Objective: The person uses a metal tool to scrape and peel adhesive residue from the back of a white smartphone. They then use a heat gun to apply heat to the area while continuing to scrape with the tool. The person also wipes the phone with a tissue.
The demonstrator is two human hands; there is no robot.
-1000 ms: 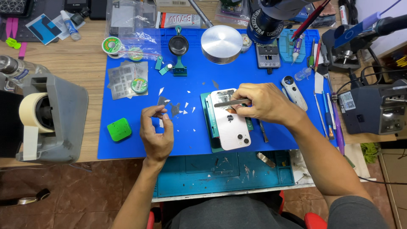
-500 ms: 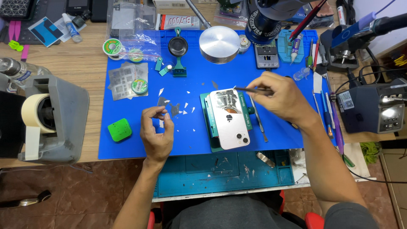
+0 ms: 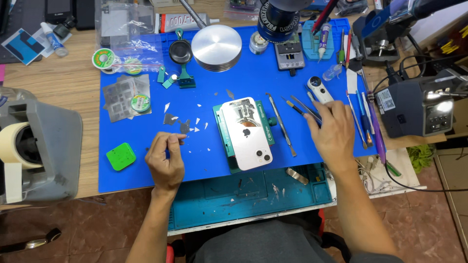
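Left hand (image 3: 165,160): resting on the blue mat (image 3: 219,83), fingers curled, thumb and forefinger pressed together on a small dark fragment (image 3: 181,138), too small to identify. Right hand (image 3: 334,134): lying palm down at the right part of the mat, fingers bent over a pair of metal tweezers (image 3: 304,107), the tips pointing up and to the left. Cannot tell whether firmly pinched or only covered by the fingers.

Between both hands: white phone (image 3: 247,134), back side up, seated in a green holder (image 3: 224,136), slightly tilted, with the glass broken away in the upper part and the camera corner toward the near edge. Just beside the holder on the right: thin metal pry tool (image 3: 281,124), apart from the right hand. Scattered left of the phone, near the left hand: small glass shards (image 3: 187,124).

Further on the mat: round metal disc (image 3: 216,47) at the far side, green square pad (image 3: 121,156) left of the left hand, well apart. On the wooden table (image 3: 58,85) at the left edge: grey tape dispenser (image 3: 41,146) with 1 roll of pale tape.
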